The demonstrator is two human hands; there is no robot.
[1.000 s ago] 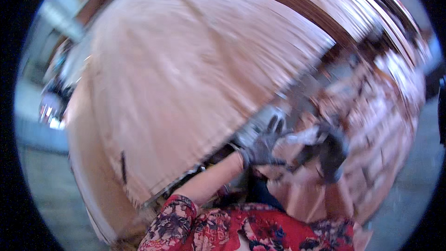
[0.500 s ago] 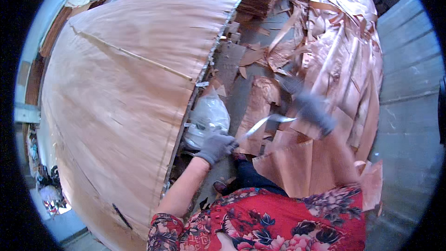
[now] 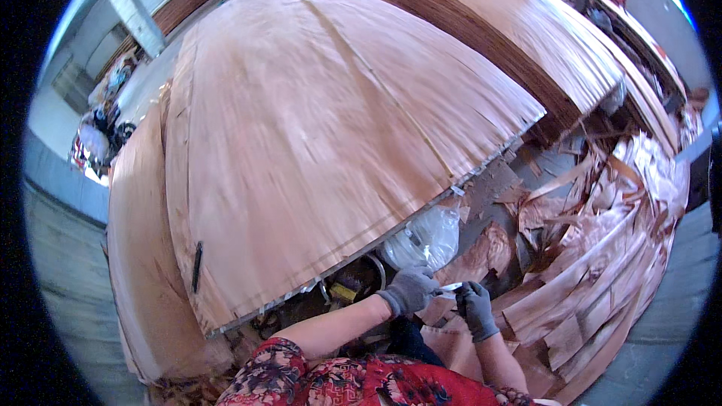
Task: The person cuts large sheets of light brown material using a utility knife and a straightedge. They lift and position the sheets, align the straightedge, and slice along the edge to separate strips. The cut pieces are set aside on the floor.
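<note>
Both gloved hands pinched on a little white strip, down at 5 o'clock of the view.

My left hand [image 3: 410, 291] and right hand [image 3: 477, 308], both in grey gloves, are closed on opposite ends of a small white strip [image 3: 451, 287], can't tell what it's made of. It sits just past the edge of the big veneer stack [image 3: 316, 143]. At 12 o'clock from my hands there's a clear plastic bag [image 3: 423, 239] tucked under the stack's edge; what's in it I can't make out. Off at 3 o'clock is a messy pile of veneer scraps [image 3: 602, 256] on the floor. Another veneer stack [image 3: 511, 30] sits at 1 o'clock, and a dark slit [image 3: 197, 265] shows in the sheet at 9 o'clock.
</note>
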